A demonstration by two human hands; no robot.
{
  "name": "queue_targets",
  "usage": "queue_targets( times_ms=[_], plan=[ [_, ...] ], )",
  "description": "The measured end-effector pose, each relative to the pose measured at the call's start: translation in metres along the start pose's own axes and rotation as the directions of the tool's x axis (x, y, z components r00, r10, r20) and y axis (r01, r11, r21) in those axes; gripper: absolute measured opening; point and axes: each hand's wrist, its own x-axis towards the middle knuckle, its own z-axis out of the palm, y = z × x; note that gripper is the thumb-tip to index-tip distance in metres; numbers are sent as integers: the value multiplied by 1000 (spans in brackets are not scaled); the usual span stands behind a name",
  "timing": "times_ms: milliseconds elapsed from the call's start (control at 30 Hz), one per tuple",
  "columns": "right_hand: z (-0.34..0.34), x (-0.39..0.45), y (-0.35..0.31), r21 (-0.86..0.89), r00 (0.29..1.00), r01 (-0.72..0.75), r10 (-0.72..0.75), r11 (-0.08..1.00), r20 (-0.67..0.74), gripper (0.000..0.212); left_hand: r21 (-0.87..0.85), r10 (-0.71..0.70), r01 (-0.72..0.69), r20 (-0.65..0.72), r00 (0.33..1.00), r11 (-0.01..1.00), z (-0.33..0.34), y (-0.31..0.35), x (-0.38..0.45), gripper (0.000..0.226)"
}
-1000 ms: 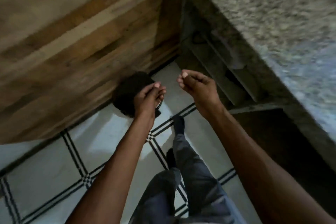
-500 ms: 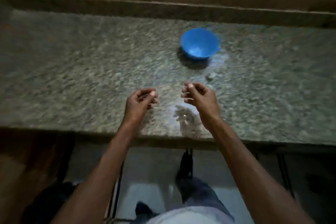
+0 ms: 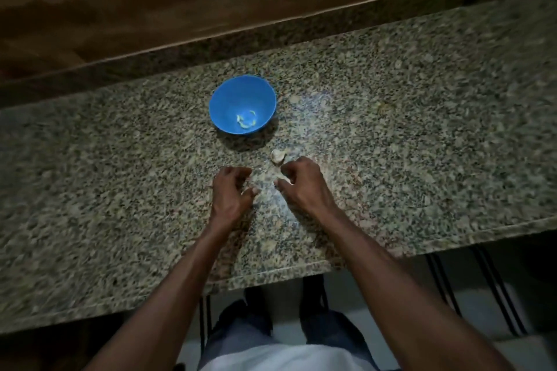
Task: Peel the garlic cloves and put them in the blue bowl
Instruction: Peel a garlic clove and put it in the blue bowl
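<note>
Head cam: blue bowl point(image 3: 243, 104) on granite counter point(image 3: 422, 129), pale peeled cloves inside. Unpeeled garlic piece point(image 3: 277, 156) on counter just beside right hand point(image 3: 301, 182). Left hand point(image 3: 230, 191) and right hand: fingers loosely curled, nothing visibly held.

Both hands, left hand point(image 3: 230, 190) and right hand point(image 3: 301, 182), hovered curled over the granite counter point(image 3: 422, 144), near garlic point(image 3: 278, 156) beside the blue bowl point(image 3: 242, 104).
</note>
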Motion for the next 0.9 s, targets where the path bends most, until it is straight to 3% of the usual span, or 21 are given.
queue_targets(
  times_ms=[233, 500, 633, 733, 900],
  plan=[
    [17, -5, -12, -74, 997, 37, -42, 997, -61, 11, -33, 11, -11, 11, 1000, 999, -4, 2, 7, 47],
    [-25, 64, -94, 136, 949, 120, -73, 983, -306, 12, -117, -6, 9, 26, 1000, 993, -18, -16, 18, 40],
    [-25, 105, -113, 106, 983, 15, 4, 994, -181, 28, -186, -26, 23, -16, 1000, 982, -19, -15, 27, 32],
    [-27, 93, -99, 108, 968, -32, 58, 994, -245, 23, -242, 51, -60, -42, 998, 969, -15, -3, 39, 32],
    [-25, 44, -46, 198, 944, -233, 270, 952, -188, 19, -284, 269, -219, 149, 952, 934, 5, 13, 58, 55]
  ],
)
